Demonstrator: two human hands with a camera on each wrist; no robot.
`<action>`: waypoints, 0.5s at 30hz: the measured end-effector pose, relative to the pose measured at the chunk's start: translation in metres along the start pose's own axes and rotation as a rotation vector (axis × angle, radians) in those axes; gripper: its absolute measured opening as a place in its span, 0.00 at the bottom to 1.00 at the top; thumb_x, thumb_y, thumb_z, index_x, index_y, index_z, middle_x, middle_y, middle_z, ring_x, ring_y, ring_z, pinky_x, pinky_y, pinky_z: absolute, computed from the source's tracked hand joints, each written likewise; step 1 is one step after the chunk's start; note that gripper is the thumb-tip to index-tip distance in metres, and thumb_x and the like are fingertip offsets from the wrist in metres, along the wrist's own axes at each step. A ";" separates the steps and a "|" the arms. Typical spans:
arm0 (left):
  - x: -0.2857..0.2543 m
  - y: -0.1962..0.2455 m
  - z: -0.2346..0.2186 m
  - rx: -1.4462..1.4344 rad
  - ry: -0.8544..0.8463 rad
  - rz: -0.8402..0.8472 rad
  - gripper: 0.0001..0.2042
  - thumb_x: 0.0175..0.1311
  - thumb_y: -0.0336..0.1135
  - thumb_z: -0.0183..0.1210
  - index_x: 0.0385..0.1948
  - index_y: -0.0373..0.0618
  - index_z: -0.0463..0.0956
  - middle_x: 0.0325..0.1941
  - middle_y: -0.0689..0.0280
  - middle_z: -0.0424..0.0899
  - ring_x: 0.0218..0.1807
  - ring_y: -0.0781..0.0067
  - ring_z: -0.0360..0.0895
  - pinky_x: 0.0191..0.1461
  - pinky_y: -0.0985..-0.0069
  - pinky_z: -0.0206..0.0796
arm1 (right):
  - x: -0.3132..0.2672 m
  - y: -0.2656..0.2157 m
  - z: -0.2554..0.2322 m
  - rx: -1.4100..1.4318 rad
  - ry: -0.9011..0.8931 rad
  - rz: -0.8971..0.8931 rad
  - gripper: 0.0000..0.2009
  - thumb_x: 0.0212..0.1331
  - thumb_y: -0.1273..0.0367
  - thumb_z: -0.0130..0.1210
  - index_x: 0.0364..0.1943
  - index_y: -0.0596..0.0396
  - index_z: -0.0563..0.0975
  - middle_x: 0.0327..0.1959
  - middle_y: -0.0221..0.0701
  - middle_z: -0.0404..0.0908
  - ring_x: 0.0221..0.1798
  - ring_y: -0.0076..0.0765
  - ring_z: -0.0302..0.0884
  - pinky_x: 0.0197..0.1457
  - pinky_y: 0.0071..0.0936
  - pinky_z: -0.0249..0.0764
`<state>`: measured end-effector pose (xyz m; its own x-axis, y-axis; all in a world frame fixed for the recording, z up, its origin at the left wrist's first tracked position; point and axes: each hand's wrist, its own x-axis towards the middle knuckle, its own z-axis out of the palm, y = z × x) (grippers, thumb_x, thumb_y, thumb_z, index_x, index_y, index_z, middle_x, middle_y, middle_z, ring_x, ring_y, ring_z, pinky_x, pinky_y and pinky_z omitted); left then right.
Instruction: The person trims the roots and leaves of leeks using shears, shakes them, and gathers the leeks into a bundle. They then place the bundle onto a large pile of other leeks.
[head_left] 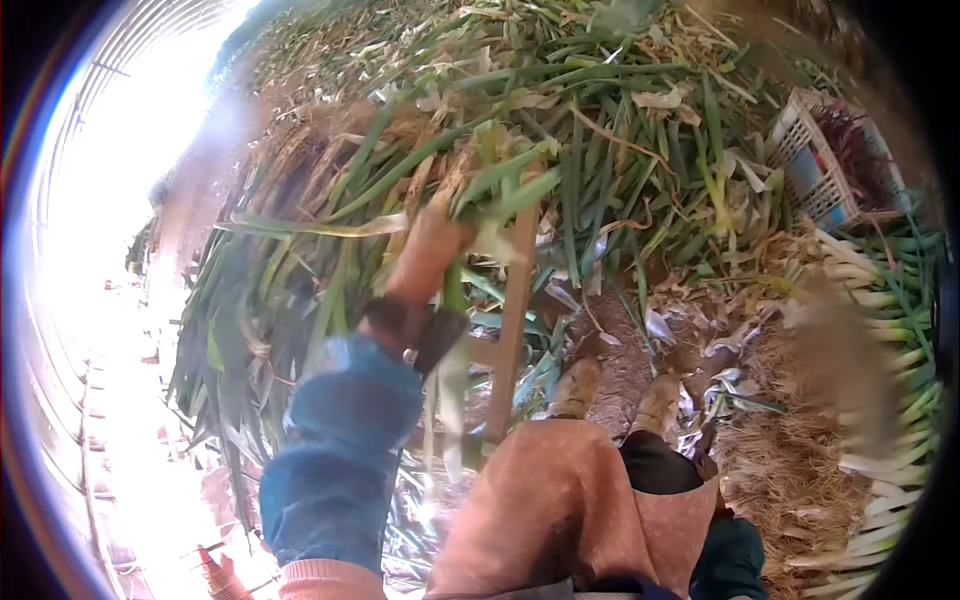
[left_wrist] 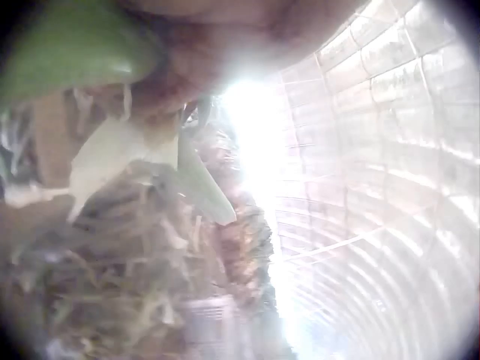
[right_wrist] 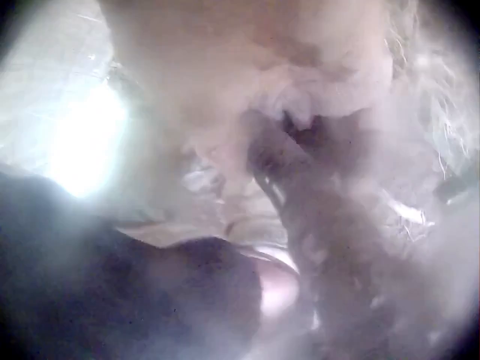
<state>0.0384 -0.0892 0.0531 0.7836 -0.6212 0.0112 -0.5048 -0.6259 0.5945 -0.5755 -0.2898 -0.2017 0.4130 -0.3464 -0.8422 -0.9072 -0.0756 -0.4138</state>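
Note:
My left hand, at the end of a blue sleeve, grips a green onion over the left pile. Broad green leaves stick out above the fist, and a pale, blurred stem hangs below it. In the left wrist view, the fingers fill the top, with a thick green leaf beside them and a torn pale leaf below. Only a teal sleeve shows low on the right in the head view. Dark covering and a bare fingertip of the right hand appear, blurred, in the right wrist view; I cannot tell what it holds.
A large heap of green onions covers the left and back. A wooden post stands before my knees. Cleaned white-stemmed onions line the right, beside root litter. A white plastic crate tilts at back right.

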 end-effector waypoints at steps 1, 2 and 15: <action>0.013 0.053 -0.018 -0.242 -0.009 -0.063 0.08 0.53 0.34 0.56 0.30 0.42 0.79 0.26 0.61 0.76 0.26 0.69 0.73 0.27 0.74 0.63 | -0.016 -0.009 -0.012 0.122 -0.035 -0.011 0.14 0.52 0.63 0.51 0.36 0.59 0.74 0.29 0.35 0.75 0.32 0.36 0.75 0.35 0.28 0.72; 0.026 0.108 -0.036 -0.484 -0.002 -0.128 0.09 0.56 0.36 0.55 0.33 0.43 0.79 0.24 0.65 0.75 0.24 0.73 0.72 0.24 0.77 0.63 | -0.036 -0.019 -0.025 0.230 -0.052 -0.011 0.13 0.52 0.63 0.51 0.36 0.59 0.74 0.29 0.35 0.75 0.32 0.35 0.75 0.34 0.28 0.72; -0.054 0.121 -0.052 -0.100 -0.128 0.250 0.16 0.62 0.45 0.52 0.44 0.43 0.74 0.39 0.59 0.76 0.35 0.71 0.73 0.37 0.72 0.65 | -0.252 -0.313 -0.194 0.921 0.129 -0.510 0.12 0.58 0.62 0.46 0.33 0.57 0.72 0.19 0.26 0.71 0.16 0.22 0.68 0.19 0.16 0.67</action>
<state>-0.0457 -0.1068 0.1666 0.5840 -0.8088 0.0696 -0.6335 -0.4004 0.6621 -0.4111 -0.3599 0.2066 0.6673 -0.5744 -0.4742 -0.1962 0.4787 -0.8558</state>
